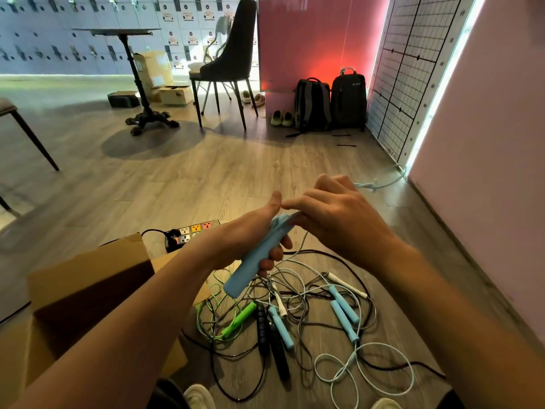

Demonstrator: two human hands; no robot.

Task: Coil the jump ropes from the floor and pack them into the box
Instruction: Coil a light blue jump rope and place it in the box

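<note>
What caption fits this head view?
Left hand grips blue handles; right hand winds cord above tangled ropes beside the box.

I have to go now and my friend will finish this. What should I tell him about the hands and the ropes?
Left hand: shut on the blue handles, held together, tips pointing down.
Right hand: pinching the handles' top end; its pale blue cord runs off to the right along the floor.
Box: open, at the left. I cannot see any rope inside.
Done: one rope picked up, coil not visible yet.
Left: the tangled pile on the floor, with green handle, black handles and more blue ones. Coil each, then pack it.
</note>
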